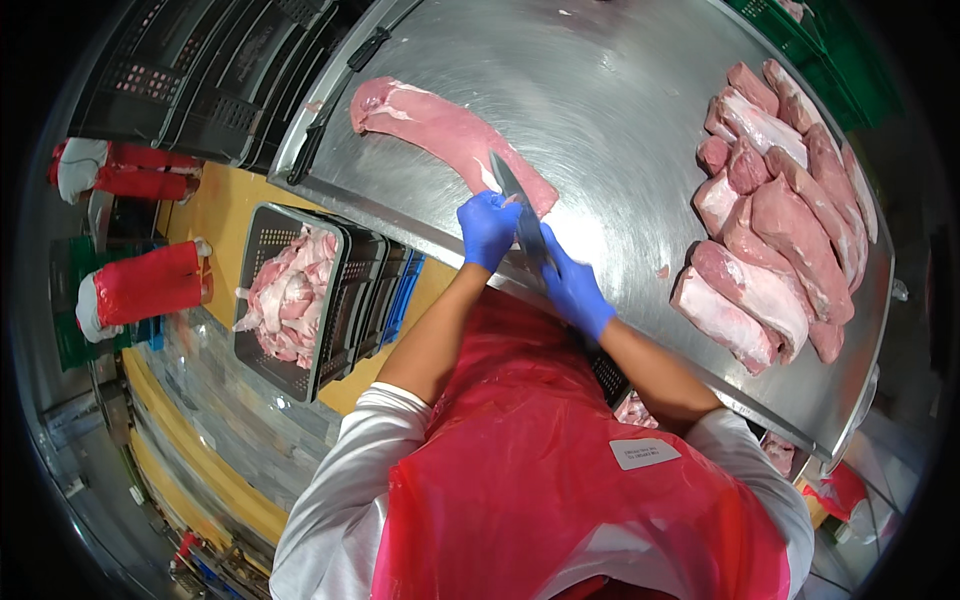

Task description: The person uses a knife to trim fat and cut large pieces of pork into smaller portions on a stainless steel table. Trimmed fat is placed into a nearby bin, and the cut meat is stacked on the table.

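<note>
A meat pile [785, 225] crowds the table [620, 130] at frame right; a crate [352, 290] stands left, past its edge. Open steel stretches between. Upper centre, the left hand [489, 230] pinches the long meat's [455, 133] near side; the right hand [577, 288] wraps a knife [526, 218].

L hand [487, 232] curled, R hand [577, 288] clenched nr it, forearms [432, 335] angled inwd.

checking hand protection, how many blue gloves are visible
2: one on the left hand, at the long cut of raw meat; one on the right hand, holding the knife. More may be hidden in the background.
</note>
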`<state>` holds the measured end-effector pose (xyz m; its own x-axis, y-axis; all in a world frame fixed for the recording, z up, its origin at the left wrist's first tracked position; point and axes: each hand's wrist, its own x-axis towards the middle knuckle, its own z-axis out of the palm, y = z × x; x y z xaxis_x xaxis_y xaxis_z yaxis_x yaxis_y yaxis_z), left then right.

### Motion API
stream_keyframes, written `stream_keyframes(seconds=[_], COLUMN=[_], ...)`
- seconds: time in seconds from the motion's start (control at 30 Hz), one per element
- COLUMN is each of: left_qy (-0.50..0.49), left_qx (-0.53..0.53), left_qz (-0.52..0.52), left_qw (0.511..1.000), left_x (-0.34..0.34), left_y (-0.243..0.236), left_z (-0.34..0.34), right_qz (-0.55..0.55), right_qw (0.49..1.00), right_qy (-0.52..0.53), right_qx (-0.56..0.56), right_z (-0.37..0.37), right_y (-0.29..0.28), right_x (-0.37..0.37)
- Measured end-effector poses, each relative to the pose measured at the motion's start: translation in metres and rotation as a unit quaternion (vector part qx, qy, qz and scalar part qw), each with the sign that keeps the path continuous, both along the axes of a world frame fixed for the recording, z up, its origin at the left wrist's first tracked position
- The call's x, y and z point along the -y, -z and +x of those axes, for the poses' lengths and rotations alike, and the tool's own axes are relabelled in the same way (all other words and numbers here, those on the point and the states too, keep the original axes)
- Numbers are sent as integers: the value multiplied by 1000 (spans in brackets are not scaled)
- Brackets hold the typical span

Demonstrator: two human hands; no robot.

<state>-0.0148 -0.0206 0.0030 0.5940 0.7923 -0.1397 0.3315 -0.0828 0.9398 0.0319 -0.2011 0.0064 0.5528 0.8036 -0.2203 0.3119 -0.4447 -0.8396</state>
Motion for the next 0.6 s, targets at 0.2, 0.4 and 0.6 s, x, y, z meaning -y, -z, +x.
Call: stream_keyframes(seconds=[0.2,0.4,0.6], left_qy=[72,108,-189], left_qx=[52,142,-41], left_qz=[251,274,329], left_qw=[964,945,924], left_x=[14,-10,-209], left_y=[-17,-99,-36], left_z=[5,-34,-253], right_qz=[85,139,-12], right_qw=[996,982,996], right_qy=[36,124,81], right_qx=[14,-22,-29], right_z=[-16,4,42], right_y=[28,0,-28], right_x=[-36,-64,-26])
